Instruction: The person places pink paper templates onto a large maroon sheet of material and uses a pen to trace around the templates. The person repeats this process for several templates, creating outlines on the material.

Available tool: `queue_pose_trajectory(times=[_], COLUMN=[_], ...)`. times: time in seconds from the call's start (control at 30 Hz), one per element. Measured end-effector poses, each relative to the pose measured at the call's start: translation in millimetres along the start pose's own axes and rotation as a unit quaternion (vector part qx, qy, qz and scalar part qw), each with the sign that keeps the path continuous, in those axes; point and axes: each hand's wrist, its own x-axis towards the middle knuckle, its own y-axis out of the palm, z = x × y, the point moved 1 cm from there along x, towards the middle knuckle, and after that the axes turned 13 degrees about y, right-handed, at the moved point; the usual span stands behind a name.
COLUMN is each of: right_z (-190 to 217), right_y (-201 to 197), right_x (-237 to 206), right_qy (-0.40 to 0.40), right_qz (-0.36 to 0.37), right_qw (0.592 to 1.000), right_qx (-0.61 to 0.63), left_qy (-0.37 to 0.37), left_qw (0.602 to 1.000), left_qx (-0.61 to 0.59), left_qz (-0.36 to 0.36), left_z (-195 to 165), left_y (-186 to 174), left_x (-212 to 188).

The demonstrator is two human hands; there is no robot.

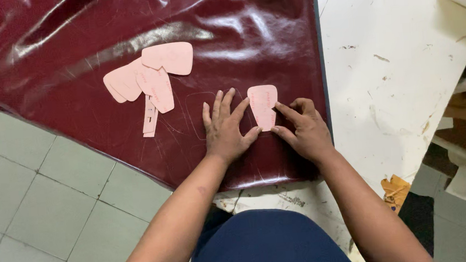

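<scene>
Item one, far left: loose pile of pink card templates [150, 79] on the dark red leather sheet [75, 60], well apart from my hands. Item two: my left hand [224, 129], released, fingers spread flat on the leather, just beside the single pink template [263, 107]. Item three: my right hand [304, 129], fingertips pinning that template's lower right edge. Judgement: press evenly so it lies flat, unshifted. Item four: white worktable [393, 81], scuffed; cloth scraps [394, 189] at its right edge; nothing obstructs.
</scene>
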Motion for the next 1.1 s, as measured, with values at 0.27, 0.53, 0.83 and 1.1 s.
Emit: queue_pose_trajectory(times=[0.27, 0.53, 0.83, 1.1], right_z=[-7.1, -5.0, 0.9, 2.8], right_y=[2.2, 0.5, 2.6, 2.6], right_x=[4.1, 4.0, -1.1, 1.5], right_qy=[-0.019, 0.009, 0.001, -0.001], right_qz=[0.011, 0.024, -0.013, -0.018], right_qw=[1.0, 1.0, 1.0, 1.0], right_qx=[0.007, 0.011, -0.001, -0.008], left_qy=[-0.008, -0.005, -0.011, -0.002], left_qw=[1.0, 1.0, 1.0, 1.0], left_qx=[-0.01, -0.002, -0.014, -0.005], left_qz=[0.006, 0.007, 0.006, -0.007], left_z=[-0.9, -0.5, 0.1, -1.3], left_y=[-3.1, -0.2, -0.9, -4.8], left_x=[-1.1, -2.6, -2.4, 0.6])
